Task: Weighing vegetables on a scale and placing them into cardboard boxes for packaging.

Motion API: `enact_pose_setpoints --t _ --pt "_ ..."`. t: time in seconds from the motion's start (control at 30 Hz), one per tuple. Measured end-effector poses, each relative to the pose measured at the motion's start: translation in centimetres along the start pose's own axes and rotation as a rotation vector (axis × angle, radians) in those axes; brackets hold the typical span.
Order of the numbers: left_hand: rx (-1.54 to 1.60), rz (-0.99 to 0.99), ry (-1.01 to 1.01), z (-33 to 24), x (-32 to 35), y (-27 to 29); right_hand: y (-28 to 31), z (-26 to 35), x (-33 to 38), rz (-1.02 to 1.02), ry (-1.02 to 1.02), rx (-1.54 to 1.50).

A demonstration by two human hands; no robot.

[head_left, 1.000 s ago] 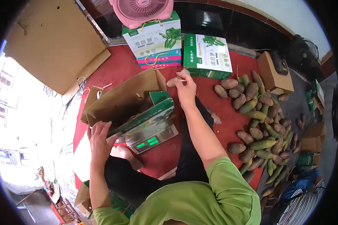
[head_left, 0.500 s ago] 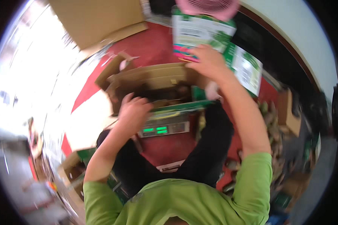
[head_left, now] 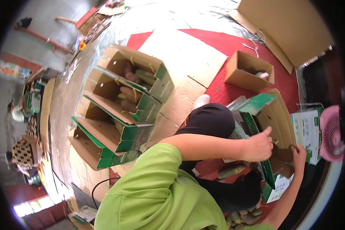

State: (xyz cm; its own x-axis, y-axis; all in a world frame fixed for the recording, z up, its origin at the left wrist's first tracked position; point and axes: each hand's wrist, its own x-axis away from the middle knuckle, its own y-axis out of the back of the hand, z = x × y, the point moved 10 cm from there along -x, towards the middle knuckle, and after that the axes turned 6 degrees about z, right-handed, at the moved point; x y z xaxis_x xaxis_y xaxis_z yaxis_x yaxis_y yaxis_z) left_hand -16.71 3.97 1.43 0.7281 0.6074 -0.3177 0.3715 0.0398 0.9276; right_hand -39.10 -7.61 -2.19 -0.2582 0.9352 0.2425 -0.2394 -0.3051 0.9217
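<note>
An open brown-and-green cardboard box (head_left: 285, 126) stands at the right, with its flaps raised. My right hand (head_left: 299, 155) grips the box's wall at the right, fingers wrapped over the edge. Over the box's left side is my left hand (head_left: 257, 147), its fingers curled and the index finger partly raised. Whatever the left fingers may hold is hidden. The inside of the box is mostly shadowed or covered by my hands. By my leg lies a long greenish-brown vegetable (head_left: 232, 171), its kind unclear.
Several open cartons (head_left: 122, 103) with similar vegetables stand in a row at the left. A small brown box (head_left: 251, 73) sits on the red mat (head_left: 216, 90) ahead. At the far right are a pink fan (head_left: 332, 132) and a white-green box (head_left: 308, 132). A large cardboard sheet (head_left: 291, 30) leans behind.
The view has swung left, bringing the row of cartons into sight. My right hand has gone from beside the white-green box to the open box's edge. The left has moved over that box.
</note>
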Motion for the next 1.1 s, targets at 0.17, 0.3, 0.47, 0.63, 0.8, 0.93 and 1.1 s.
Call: enact_pose_setpoints --t 0.17,0.3,0.47,0.63,0.8,0.93,1.1 --pt "-0.005 0.065 -0.010 -0.6 0.1 -1.1 -0.2 -2.5 0.6 0.062 -0.095 -0.026" --pt "0.016 -0.075 0.002 0.9 1.6 1.7 -0.5 -2.7 0.5 0.042 -0.121 -0.319" --pt "0.114 -0.230 0.118 4.8 3.4 6.0 -0.2 -4.3 0.4 0.040 -0.111 -0.229" --pt "-0.030 0.123 -0.001 2.6 0.3 1.2 -0.2 -3.0 0.9 0.003 -0.105 -0.189" --pt "-0.031 0.258 -0.125 2.1 -0.6 -0.1 1.1 1.5 1.8 -0.036 -0.078 0.108" --pt "-0.036 0.235 -0.133 3.9 0.0 0.8 3.0 5.0 0.7 -0.107 -0.010 0.099" --pt "-0.043 0.131 -0.032 10.0 2.0 5.2 6.9 11.5 -3.4 -0.109 0.047 0.218"
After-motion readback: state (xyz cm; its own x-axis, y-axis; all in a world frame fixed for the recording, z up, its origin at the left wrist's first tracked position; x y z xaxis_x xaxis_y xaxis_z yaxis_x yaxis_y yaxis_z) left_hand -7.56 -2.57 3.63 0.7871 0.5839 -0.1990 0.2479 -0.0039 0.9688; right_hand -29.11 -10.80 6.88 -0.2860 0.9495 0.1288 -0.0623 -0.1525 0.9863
